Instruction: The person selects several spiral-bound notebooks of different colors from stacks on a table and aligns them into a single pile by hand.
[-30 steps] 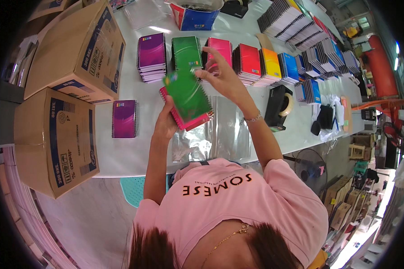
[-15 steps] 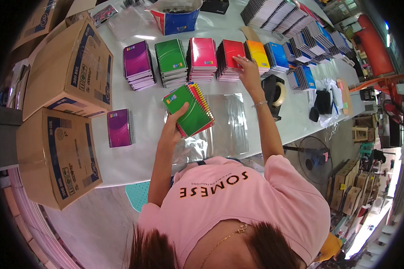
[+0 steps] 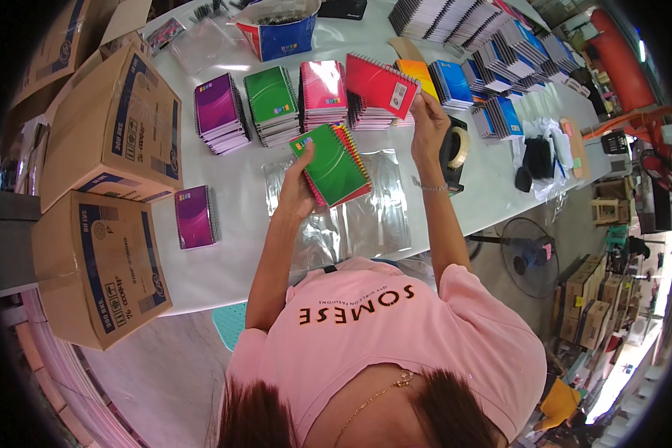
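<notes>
My left hand (image 3: 299, 187) is closed on a small set of spiral notebooks, a green notebook (image 3: 334, 168) on top with red and yellow edges showing beneath. My right hand (image 3: 430, 123) grips a red spiral notebook (image 3: 384, 84) by its right end. It is tilted above the stack of red notebooks (image 3: 369, 117), with its printed label facing up. Left of that stand piles of pink notebooks (image 3: 322, 86), green notebooks (image 3: 272, 97) and purple notebooks (image 3: 218, 108). To the right are yellow notebooks (image 3: 418, 73) and blue notebooks (image 3: 452, 84).
Clear plastic sheets (image 3: 351, 228) lie below my hands. A lone purple notebook (image 3: 195, 216) rests near two cardboard boxes (image 3: 101, 269) at left. A tape dispenser (image 3: 458, 149) is beside my right wrist. More notebook stacks (image 3: 440, 22) and a blue-white bag (image 3: 285, 37) stand farther back.
My right hand has lifted a red notebook off its stack and turned it, moving slightly right. My left hand has moved the held notebooks a little up and to the right.
</notes>
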